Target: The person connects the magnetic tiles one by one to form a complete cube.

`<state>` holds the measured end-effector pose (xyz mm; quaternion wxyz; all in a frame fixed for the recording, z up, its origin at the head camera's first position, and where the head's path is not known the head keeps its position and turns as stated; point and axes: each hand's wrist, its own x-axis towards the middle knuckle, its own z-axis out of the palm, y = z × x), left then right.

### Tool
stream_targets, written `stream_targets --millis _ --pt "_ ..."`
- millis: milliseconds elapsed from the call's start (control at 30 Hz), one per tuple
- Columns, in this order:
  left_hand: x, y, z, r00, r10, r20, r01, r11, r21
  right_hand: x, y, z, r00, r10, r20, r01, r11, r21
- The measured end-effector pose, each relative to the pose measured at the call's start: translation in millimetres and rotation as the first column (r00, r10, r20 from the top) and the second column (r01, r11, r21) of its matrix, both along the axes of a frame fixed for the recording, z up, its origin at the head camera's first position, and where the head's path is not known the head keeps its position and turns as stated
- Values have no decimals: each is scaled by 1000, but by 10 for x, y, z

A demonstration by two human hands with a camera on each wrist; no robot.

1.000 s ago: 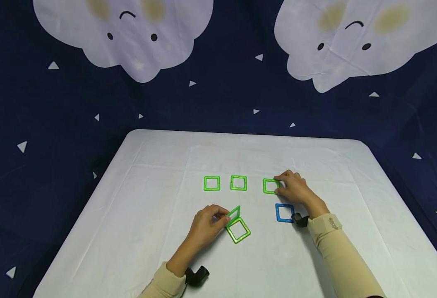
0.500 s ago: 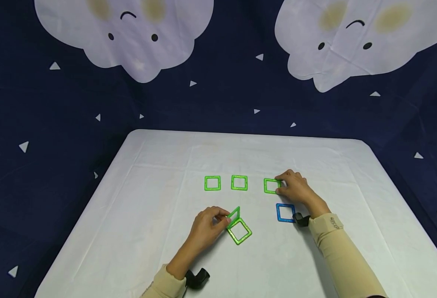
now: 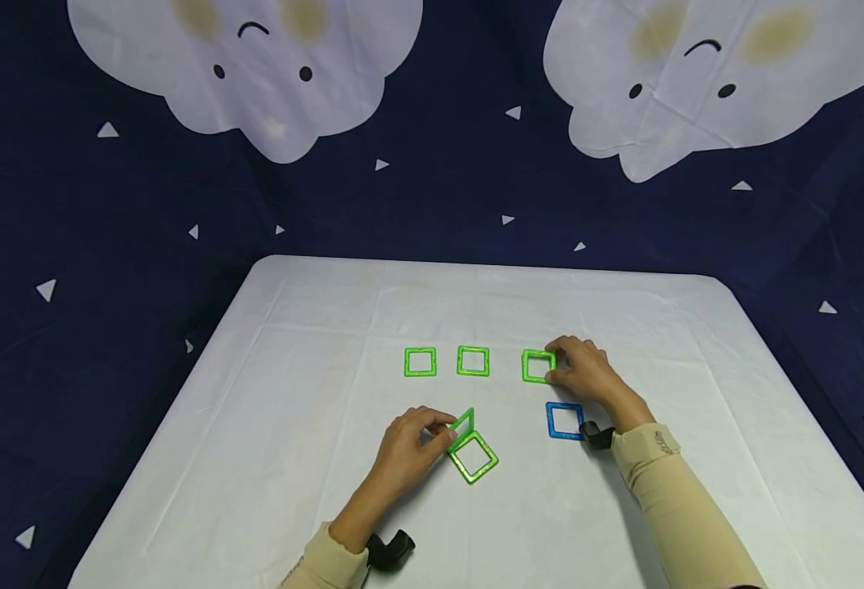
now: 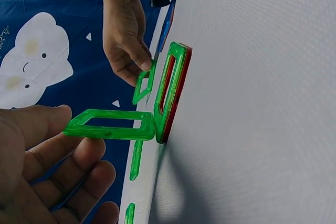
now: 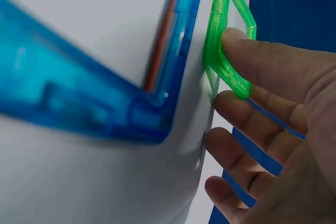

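My left hand [image 3: 406,448] pinches a green square magnetic tile frame [image 4: 113,114] between thumb and fingers, holding it upright. Its lower edge meets a second green square tile [image 3: 484,472] that lies flat, with a red layer beneath it in the left wrist view [image 4: 184,77]. Farther off, my right hand [image 3: 585,372] grips another green tile [image 3: 525,366] by its right side, thumb at the near corner. That tile is tilted and slightly off the table in the right wrist view [image 5: 220,19]. A blue square tile [image 3: 551,421] lies below my right hand.
Two more green square tiles, one on the left [image 3: 407,362] and one nearer the middle [image 3: 461,361], lie flat in a row on the white table [image 3: 292,393]. Black wrist cameras, left [image 3: 391,550] and right [image 3: 596,435], are strapped on; the right one overhangs the blue tile's edge.
My right hand has raised the green tile it grips slightly from the table. My left hand and the joined tiles look steady.
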<state>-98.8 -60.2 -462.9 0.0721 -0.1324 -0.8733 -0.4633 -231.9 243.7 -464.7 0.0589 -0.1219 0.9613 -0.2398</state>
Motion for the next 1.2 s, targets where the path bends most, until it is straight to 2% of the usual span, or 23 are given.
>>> stream_targets --millis 367,1200 --pt "-6 11 5 1000 -9 -14 8 1000 -19 27 15 19 999 -31 -10 31 999 -23" --pt "-39 12 13 999 -29 -29 29 999 -15 79 36 116 998 -23 -52 22 1000 -23"
